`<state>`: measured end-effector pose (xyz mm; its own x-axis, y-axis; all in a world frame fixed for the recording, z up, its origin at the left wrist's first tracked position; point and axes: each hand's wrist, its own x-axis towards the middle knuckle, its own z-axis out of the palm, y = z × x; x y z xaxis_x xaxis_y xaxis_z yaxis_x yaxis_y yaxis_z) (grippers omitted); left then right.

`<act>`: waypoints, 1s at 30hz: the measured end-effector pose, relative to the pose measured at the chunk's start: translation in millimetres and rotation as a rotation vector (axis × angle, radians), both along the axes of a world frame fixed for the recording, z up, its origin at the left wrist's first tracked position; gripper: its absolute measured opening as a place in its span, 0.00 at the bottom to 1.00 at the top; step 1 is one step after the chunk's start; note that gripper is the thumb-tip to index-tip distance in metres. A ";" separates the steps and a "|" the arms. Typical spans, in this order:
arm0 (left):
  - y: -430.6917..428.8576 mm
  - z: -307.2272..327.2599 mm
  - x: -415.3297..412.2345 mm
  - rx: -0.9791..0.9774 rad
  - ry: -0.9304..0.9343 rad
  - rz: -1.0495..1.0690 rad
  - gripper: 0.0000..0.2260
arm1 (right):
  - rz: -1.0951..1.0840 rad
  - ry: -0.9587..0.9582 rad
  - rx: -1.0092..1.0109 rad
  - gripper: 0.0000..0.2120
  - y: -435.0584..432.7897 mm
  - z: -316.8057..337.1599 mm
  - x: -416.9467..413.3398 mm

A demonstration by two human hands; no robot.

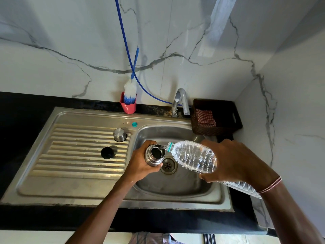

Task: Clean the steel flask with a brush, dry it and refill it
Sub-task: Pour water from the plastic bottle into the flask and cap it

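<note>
My left hand grips the open steel flask upright over the sink basin. My right hand holds a clear plastic water bottle tilted with its mouth at the flask's opening, and water runs into the flask. The flask's steel cup lid and black stopper stand on the ribbed drainboard. The blue and white bottle brush stands in a pink holder at the back wall.
A small teal bottle cap lies on the sink rim. The tap stands behind the basin with a blue hose leading to it. A dark wicker basket with a red checked cloth sits at the back right.
</note>
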<state>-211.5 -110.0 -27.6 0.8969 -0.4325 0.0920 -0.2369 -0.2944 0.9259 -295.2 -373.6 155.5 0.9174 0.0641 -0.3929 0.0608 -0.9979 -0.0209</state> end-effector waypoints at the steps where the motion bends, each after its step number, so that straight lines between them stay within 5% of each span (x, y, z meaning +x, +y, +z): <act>1: 0.1 -0.2 0.1 0.001 0.003 -0.002 0.31 | -0.004 0.001 0.001 0.50 0.0 -0.1 -0.2; 30: -4.3 2.6 -6.2 -0.010 0.018 -0.007 0.30 | -0.028 0.021 -0.003 0.52 -2.5 -0.5 -7.7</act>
